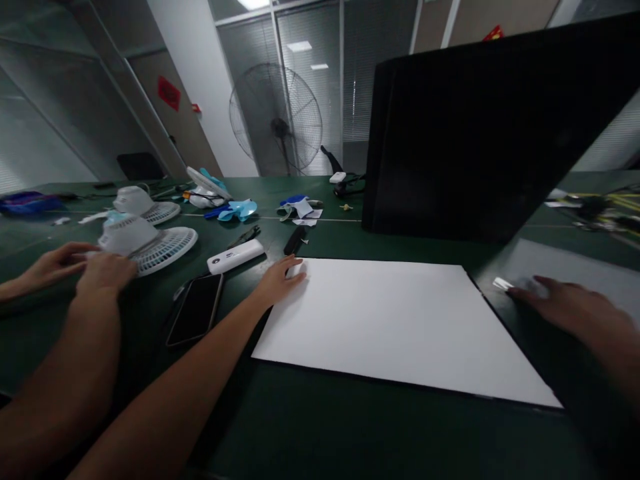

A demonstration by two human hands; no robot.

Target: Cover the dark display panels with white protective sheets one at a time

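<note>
A large white sheet (395,320) lies flat on the dark green table (320,427). My left hand (279,279) rests on its far left corner, fingers stretched out and lying on the edge. My right hand (565,303) is blurred and lies flat on the dark surface just right of the sheet. Its fingers point left toward a small shiny object (503,285). Neither hand visibly holds anything. A big black panel (500,127) stands tilted behind the sheet.
At the left, another person's two hands (85,267) touch white fan parts (150,243). A black phone (196,308), a white power bank (235,256), a black marker (295,240) and blue fan blades (239,210) lie beyond. A pedestal fan (276,120) stands at the back.
</note>
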